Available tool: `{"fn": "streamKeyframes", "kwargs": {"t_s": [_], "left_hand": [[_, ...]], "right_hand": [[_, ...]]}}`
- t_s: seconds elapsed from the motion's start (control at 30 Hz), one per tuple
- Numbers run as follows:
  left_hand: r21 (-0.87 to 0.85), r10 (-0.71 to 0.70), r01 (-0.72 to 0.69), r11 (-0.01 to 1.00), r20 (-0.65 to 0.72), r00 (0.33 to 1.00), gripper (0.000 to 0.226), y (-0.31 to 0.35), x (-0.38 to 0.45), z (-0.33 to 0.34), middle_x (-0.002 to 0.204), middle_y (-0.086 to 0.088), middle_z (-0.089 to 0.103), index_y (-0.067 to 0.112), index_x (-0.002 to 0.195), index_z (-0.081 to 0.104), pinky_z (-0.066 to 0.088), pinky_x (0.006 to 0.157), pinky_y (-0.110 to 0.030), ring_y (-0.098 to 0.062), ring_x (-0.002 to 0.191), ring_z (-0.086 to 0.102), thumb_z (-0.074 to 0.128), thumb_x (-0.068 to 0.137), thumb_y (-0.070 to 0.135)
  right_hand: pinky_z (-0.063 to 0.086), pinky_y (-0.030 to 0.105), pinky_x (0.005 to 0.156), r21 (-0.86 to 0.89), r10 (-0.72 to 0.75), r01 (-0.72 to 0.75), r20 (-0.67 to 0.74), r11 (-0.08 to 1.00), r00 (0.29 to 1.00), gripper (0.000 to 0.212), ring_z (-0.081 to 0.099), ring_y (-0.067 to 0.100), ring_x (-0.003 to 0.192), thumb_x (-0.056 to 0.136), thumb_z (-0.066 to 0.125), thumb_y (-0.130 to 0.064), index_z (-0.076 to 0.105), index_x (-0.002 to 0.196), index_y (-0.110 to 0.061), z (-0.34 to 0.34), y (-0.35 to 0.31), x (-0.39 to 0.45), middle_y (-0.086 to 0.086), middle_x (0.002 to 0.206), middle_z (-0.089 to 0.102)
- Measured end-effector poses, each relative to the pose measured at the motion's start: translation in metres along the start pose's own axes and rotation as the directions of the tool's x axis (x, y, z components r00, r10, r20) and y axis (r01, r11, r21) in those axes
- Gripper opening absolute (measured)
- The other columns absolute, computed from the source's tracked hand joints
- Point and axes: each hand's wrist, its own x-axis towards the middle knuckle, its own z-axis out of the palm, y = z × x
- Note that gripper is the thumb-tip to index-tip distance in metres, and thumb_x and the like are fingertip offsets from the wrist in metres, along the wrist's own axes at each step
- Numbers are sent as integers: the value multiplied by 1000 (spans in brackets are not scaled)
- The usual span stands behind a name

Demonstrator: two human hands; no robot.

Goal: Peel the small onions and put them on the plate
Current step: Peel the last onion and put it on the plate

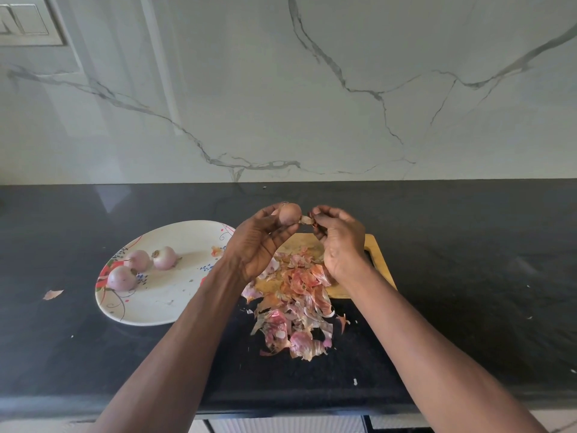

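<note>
Left grip [260,242] half hides onion [289,213].

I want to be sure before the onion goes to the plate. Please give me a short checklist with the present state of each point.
1. Left hand grips the onion firmly: ok.
2. Right hand pinches a strip of skin joined to the onion: ok.
3. Onion fully peeled: not ok, brown skin remains.
4. Plate has free room beside its three peeled onions: ok.
5. Peels kept off the plate: not ok, one scrap lies on it.
</note>
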Motion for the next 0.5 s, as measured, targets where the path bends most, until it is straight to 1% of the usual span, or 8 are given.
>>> {"fn": "streamKeyframes", "kwargs": {"t_s": [0.07, 0.13, 0.17, 0.23, 0.3, 0.33, 0.4, 0.5], "left_hand": [[-15, -14, 14, 1000, -13, 1000, 19, 0, -1, 1, 114, -29, 66, -6, 116, 59, 62, 83, -34, -33, 96, 68, 53, 100, 3], [0, -17, 17, 1000, -26, 1000, 16, 0, -2, 2, 109, -29, 67, -6, 109, 60, 62, 80, -33, -33, 93, 68, 58, 97, 4], [13, -16, 16, 1000, -32, 999, 12, 0, -2, 1, 107, -28, 66, -7, 107, 60, 63, 76, -31, -34, 93, 68, 55, 97, -1], [24, -25, 26, 999, -43, 999, 12, 0, -3, 1, 105, -29, 66, -8, 106, 59, 63, 70, -28, -36, 95, 67, 49, 99, -5], [16, -45, 46, 999, -41, 998, 15, 1, -3, 1, 105, -29, 68, -7, 110, 60, 63, 69, -29, -38, 95, 69, 51, 100, 1], [25, -53, 53, 998, -38, 998, 16, 1, -3, 1, 102, -28, 70, -5, 110, 61, 63, 70, -30, -37, 91, 71, 53, 101, 4], [56, -64, 66, 996, -41, 997, 15, 3, -4, 1, 96, -25, 73, -1, 105, 64, 62, 67, -30, -33, 82, 74, 53, 101, 8], [61, -74, 77, 995, -50, 996, 15, 4, -5, 1, 94, -24, 74, 1, 106, 63, 62, 63, -29, -31, 79, 74, 52, 102, 10]], "right_hand": [[52, 22, 59, -16, -16, 16, 6, 1000, 1000, 17, 65, 11, 68, 84, 70, 9, 72, 84, -8, 1, 0, -2, 4, 76, 72], [53, 22, 60, -17, -19, 19, 15, 1000, 1000, 17, 66, 11, 68, 85, 70, 9, 72, 85, -8, 1, 0, -3, 4, 77, 73], [53, 22, 61, -10, -15, 15, 15, 1000, 1000, 17, 66, 11, 69, 85, 70, 9, 72, 85, -8, 1, 0, -3, 4, 76, 73], [53, 22, 61, 16, 5, -5, 7, 1000, 1000, 18, 68, 11, 69, 85, 69, 9, 71, 84, -9, 1, -2, -2, 3, 73, 74], [52, 22, 60, 38, 27, -26, -4, 999, 1000, 19, 68, 12, 70, 86, 68, 10, 71, 84, -8, 0, -3, 1, 3, 73, 74], [51, 22, 59, 30, 25, -25, -8, 999, 1000, 19, 68, 13, 69, 86, 68, 10, 71, 83, -8, -1, -4, 2, 4, 74, 74], [50, 22, 54, -47, -16, 15, -15, 999, 1000, 18, 66, 13, 66, 85, 69, 9, 71, 82, -8, -2, -4, 4, 5, 73, 72], [48, 19, 50, -153, -91, 85, -30, 984, 995, 19, 64, 12, 64, 86, 69, 9, 72, 81, -9, -4, -2, 4, 4, 73, 71]]}}
